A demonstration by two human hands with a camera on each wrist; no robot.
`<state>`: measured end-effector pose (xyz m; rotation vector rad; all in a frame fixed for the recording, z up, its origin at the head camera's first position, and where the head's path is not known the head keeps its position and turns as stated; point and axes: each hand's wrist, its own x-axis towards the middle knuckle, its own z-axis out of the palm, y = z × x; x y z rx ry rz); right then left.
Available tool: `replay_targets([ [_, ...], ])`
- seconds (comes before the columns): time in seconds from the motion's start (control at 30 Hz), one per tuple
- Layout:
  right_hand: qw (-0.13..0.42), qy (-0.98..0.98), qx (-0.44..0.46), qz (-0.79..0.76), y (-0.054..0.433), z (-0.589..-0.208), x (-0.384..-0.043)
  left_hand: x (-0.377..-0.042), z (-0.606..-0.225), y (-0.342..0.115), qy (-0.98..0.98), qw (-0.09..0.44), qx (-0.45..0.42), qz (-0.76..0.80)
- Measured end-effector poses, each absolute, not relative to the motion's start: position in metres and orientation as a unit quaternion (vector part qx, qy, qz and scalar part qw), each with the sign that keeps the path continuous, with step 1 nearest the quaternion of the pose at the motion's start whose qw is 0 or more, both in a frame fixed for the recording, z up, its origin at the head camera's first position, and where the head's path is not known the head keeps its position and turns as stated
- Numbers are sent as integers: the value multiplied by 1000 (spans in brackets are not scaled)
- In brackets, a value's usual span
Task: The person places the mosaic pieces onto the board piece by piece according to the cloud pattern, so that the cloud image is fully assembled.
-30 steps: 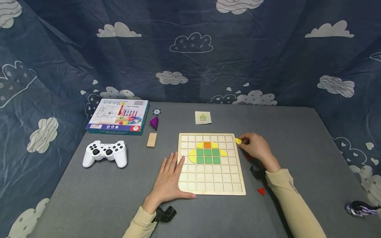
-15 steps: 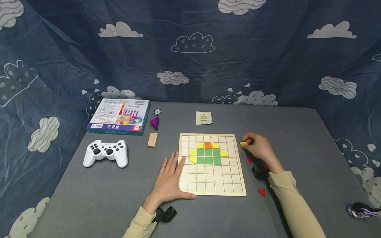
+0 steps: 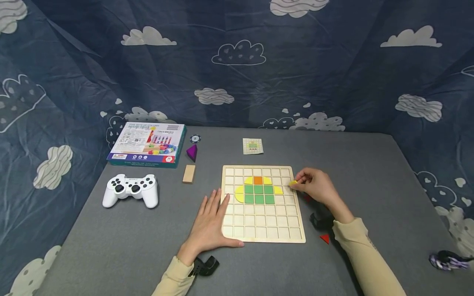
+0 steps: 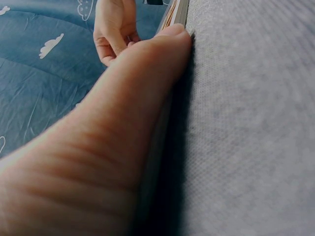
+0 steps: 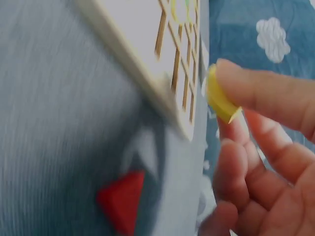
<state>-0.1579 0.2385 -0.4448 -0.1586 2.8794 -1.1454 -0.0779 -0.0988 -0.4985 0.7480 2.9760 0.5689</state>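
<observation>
My left hand (image 3: 207, 226) lies with its fingers spread at the left edge of a wooden grid board (image 3: 264, 230), its thumb along the near edge. Green squares (image 3: 259, 194), an orange square (image 3: 258, 180) and several yellow curved pieces sit in the grid. Between thumb and fingertips, my right hand (image 3: 316, 187) pinches a small yellow piece (image 5: 220, 96) with a curved edge, held by the board's right edge. Below that hand, the right wrist view has a red triangle piece (image 5: 123, 201) on the table. Another red triangle (image 3: 325, 238) lies nearer to me.
A small pattern card (image 3: 253, 146) is behind the board. To the left are a white game controller (image 3: 130, 191), a boxed game (image 3: 146, 144), a wooden block (image 3: 189, 174), a purple piece (image 3: 191, 152) and a round chip (image 3: 195, 139). A dark purple item (image 3: 448, 260) lies far right.
The right hand with the yellow piece drew slightly back to the right, then came left to the board's right edge. The piece's tilt in the fingers changed. My left hand stayed put.
</observation>
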Motion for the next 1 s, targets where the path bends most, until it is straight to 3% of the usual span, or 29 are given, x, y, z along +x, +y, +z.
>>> replay_targets([
  [0.23, 113, 902, -115, -401, 221, -442, -154, -78, -500, -99, 953, 7, 243, 181],
  [0.43, 157, 896, -142, -390, 214, -445, -153, -78, -501, -99, 953, 10, 240, 186],
  [1.0, 165, 889, -146, -400, 207, -444, -153, -77, -500, -99, 951, -8, 247, 187],
])
